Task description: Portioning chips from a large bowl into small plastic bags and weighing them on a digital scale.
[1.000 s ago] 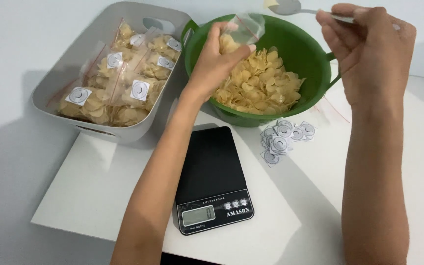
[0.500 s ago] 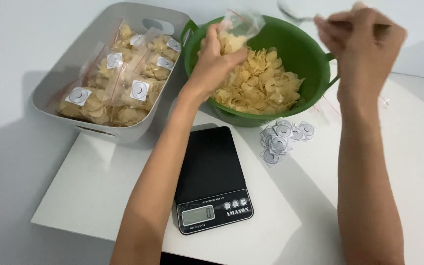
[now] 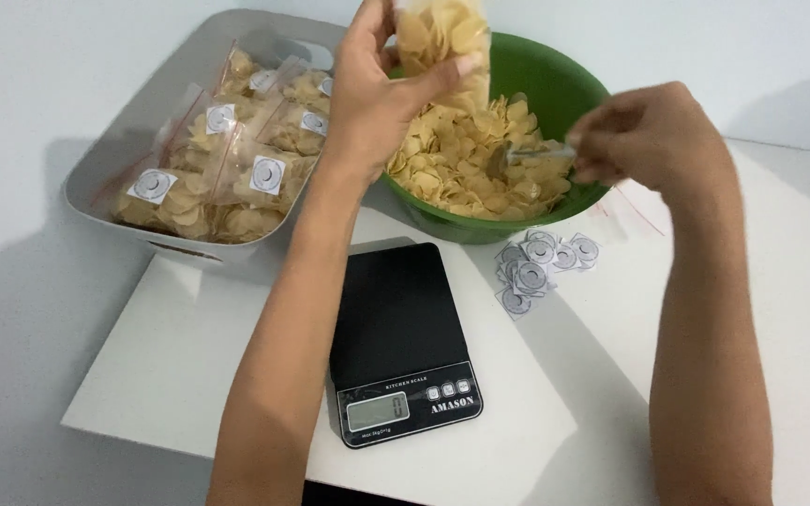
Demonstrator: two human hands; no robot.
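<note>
The right hand has dropped from up above the rim into the bowl, and the left hand has lifted the bag higher, now well filled with chips. Left fingers are wrapped around the clear bag, thumb across its front, holding it upright over the near-left side of the bowl, so, I'd say, any spill falls back in. Right fingers are pinched shut on a spoon, its head buried in the chip pile, handle level with the rim. The green bowl sits at the back of the counter, touching the grey tub on its left, where sealed, stickered bags are packed close. The black scale lies just in front, pan bare, between the two forearms, with open counter on both flanks. A heap of round stickers lies right of the scale, near the bowl's foot, under the right wrist's path.
</note>
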